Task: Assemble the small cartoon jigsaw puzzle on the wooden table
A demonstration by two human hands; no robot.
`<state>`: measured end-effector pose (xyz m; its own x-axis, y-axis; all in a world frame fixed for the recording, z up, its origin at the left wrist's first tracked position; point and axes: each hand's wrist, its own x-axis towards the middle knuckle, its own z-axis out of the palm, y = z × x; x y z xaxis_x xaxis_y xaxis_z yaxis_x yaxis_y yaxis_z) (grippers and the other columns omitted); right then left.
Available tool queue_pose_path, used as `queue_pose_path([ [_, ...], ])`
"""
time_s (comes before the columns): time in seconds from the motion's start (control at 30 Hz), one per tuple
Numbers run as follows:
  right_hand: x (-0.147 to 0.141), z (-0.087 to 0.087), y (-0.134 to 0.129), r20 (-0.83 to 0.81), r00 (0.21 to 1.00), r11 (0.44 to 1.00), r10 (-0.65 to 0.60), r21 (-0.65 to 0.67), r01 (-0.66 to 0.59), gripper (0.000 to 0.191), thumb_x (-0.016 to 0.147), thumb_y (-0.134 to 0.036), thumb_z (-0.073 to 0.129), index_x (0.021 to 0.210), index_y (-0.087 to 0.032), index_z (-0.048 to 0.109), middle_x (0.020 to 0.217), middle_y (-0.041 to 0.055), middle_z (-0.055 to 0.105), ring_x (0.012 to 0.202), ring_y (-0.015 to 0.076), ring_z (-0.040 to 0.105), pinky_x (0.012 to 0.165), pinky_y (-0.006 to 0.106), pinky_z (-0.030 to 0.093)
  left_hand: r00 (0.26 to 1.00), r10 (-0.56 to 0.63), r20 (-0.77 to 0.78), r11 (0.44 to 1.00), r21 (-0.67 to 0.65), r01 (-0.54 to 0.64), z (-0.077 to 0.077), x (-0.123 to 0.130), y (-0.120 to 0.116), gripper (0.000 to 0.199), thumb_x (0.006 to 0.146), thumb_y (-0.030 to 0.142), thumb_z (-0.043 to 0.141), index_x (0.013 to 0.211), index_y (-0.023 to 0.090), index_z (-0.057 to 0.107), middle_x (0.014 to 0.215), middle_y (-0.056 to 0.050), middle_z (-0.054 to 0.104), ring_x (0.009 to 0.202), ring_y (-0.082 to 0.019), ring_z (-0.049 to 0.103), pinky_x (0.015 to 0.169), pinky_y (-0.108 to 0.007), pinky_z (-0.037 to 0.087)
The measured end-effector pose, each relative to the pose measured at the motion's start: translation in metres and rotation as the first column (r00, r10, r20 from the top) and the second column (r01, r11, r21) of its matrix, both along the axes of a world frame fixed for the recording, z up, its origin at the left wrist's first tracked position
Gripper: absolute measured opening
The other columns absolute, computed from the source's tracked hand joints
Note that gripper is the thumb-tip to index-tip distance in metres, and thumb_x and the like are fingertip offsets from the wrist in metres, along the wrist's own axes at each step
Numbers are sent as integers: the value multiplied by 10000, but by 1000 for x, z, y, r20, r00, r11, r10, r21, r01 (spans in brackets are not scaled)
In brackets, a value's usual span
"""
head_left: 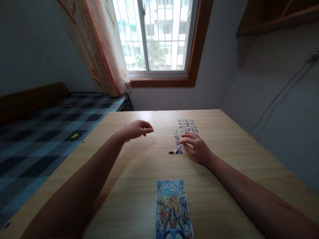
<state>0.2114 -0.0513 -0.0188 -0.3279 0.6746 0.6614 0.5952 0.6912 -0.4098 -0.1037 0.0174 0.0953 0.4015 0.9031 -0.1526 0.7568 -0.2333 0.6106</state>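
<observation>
My left hand [137, 129] is above the left part of the table, its thumb and fingers pressed together in a pinch. Whatever it may hold is too small to make out. Partly hidden behind it lie a few jigsaw puzzle pieces [125, 125]. My right hand [196, 147] has its fingers apart, right beside an L-shaped strip of joined puzzle pieces [177, 141]; whether the fingertips touch the strip I cannot tell. Beyond that hand, loose puzzle pieces [186, 123] lie in rows.
On the near part of the wooden table [132, 196] lies a colourful picture sheet or box [173, 209] lettered "Bluey". A bed with a checked cover [47, 132] stands to the left. A window [164, 39] and a curtain [99, 49] are beyond the table.
</observation>
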Motion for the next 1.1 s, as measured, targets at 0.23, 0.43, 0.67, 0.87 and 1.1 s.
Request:
queue_pose_path([
  [0.23,-2,0,-1,5,1000,1000,-3,-3,3,203,908,-147,604,964,-261,763,1163,89,717,1194,293,609,1072,569,447,862,158,-482,987,112,-118,26,-89,27,183,698,314,702,821,202,778,812,-22,757,770,-179,644,657,-259,408],
  [0.43,-1,-2,0,5,1000,1000,-1,-10,1,206,896,-138,609,962,-259,762,1159,91,718,1173,289,624,1060,562,462,815,92,-572,994,9,-106,-8,-86,38,283,606,194,691,872,199,789,836,-27,770,781,-198,669,645,-252,417],
  [0.67,0,-4,0,-2,1000,1000,18,-4,-18,197,900,-141,604,962,-251,756,1158,94,717,1166,287,622,1042,544,477,770,179,-612,983,133,-123,-11,-89,42,225,638,188,692,839,207,793,884,-56,777,790,-214,669,655,-267,418],
  [0.87,-1,-3,-1,-7,1000,1000,12,-11,-12,206,898,-138,607,961,-262,759,1158,86,718,1164,284,631,1041,535,484,767,211,-607,976,169,-135,-21,-84,44,256,682,242,700,919,231,796,946,-45,785,810,-194,667,663,-251,406],
  [1.1,-1,-3,-1,-10,1000,1000,26,-15,-26,221,889,-117,602,961,-260,755,1151,89,715,1168,282,624,1033,535,493,777,221,-590,974,182,-138,-33,-76,45,274,655,314,729,915,257,795,937,-32,784,823,-195,663,638,-243,394],
])
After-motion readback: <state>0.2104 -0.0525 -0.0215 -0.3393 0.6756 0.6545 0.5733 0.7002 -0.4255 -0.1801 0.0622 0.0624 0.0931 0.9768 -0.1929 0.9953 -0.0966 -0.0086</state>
